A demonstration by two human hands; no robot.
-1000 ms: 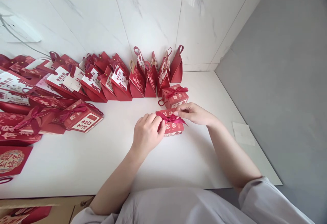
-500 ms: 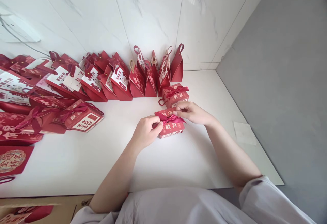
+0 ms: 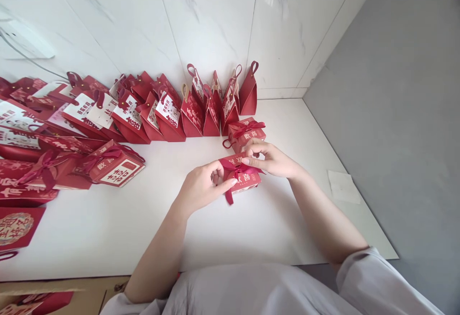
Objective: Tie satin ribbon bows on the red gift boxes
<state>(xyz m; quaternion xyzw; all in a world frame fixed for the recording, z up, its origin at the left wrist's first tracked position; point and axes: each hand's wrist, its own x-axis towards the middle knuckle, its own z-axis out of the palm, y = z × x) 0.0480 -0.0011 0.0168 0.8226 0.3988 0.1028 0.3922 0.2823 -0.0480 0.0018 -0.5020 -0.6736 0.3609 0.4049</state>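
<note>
A red gift box (image 3: pixel 247 179) with pale Chinese characters lies on the white table in front of me. A dark red ribbon (image 3: pixel 239 169) is tied in a bow across its top, and one loose tail hangs over the near left side. My left hand (image 3: pixel 201 185) is at the box's left edge, thumb and curled forefinger apart, the thumb over the ribbon. My right hand (image 3: pixel 268 159) has thumb and forefinger pinched together on the ribbon at the box's upper right. A second ribboned gift box (image 3: pixel 247 132) sits just behind, partly hidden by my right hand.
Several upright red gift boxes with handle loops (image 3: pixel 170 114) line the tiled wall. More ribboned boxes (image 3: pixel 117 164) are grouped at the left. A white paper square (image 3: pixel 344 186) lies by the table's right edge. An open cardboard box (image 3: pixel 82 298) shows at lower left.
My left thumb and forefinger have come apart, and the hand has shifted slightly left. A ribbon tail now hangs down over the box's near side. My right hand has barely moved.
</note>
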